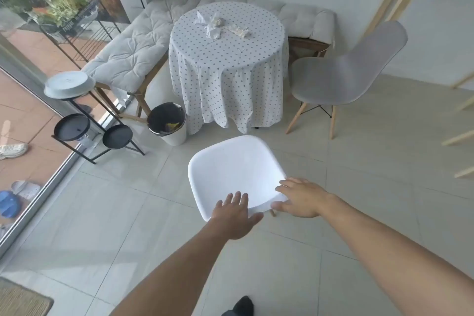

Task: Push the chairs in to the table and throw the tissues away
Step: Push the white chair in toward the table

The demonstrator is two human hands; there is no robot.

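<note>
A white plastic chair stands on the floor a short way in front of the round table, which is draped in a dotted cloth. My left hand lies flat on the top edge of the chair's backrest, fingers spread. My right hand rests on the backrest's right corner, fingers apart. A grey chair stands to the right of the table, turned at an angle. Several crumpled tissues lie on the tabletop. A white bin with a dark liner sits at the table's left foot.
A cushioned bench runs along the wall behind and left of the table. A black plant stand with round trays stands at the left by the glass door. Wooden furniture legs show at the right. Tiled floor lies around me.
</note>
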